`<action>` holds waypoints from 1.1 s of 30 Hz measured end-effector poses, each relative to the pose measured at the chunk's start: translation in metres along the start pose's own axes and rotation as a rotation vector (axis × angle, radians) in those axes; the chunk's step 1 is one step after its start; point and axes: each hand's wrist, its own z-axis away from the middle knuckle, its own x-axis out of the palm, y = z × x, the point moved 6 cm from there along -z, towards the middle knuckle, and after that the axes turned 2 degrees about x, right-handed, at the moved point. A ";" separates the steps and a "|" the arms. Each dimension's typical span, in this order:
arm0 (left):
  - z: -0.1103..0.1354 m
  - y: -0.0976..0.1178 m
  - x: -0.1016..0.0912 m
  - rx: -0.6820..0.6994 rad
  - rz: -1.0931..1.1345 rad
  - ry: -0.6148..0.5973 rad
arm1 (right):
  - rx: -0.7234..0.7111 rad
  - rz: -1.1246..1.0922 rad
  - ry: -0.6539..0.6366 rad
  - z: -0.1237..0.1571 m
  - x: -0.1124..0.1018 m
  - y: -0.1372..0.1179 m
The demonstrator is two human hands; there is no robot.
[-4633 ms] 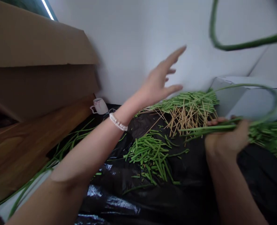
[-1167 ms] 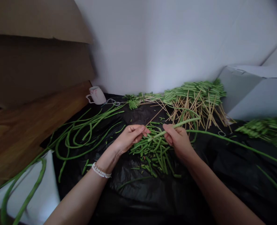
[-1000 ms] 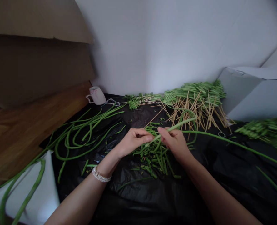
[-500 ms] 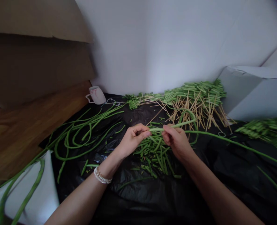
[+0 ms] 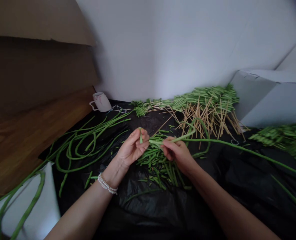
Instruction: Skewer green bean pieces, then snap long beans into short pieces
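Note:
My left hand (image 5: 131,148), a beaded bracelet at its wrist, is closed with a short green bean piece (image 5: 140,136) pinched upright between thumb and fingers. Just to its right, my right hand (image 5: 178,152) grips a long green bean (image 5: 189,134) near one end. That bean bends back in a loop beyond the hand. Another long stem (image 5: 234,145) runs off toward the right edge. Below both hands lies a loose pile of short bean pieces (image 5: 160,165) on black plastic sheeting (image 5: 148,213).
Long uncut beans (image 5: 70,146) curl at the left. Bean pieces threaded on wooden skewers (image 5: 208,100) are stacked by the wall, with more skewered pieces (image 5: 283,138) at right. A white mug (image 5: 102,102) stands at back left, a white box (image 5: 265,96) at back right.
My hands have moved apart. A short piece has come off the long bean's end and is in my left hand, which has turned palm up; my right hand has shifted slightly left and down.

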 end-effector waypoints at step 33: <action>0.009 -0.035 -0.010 -0.506 -0.674 -0.203 | -0.064 -0.112 0.017 0.002 -0.013 -0.024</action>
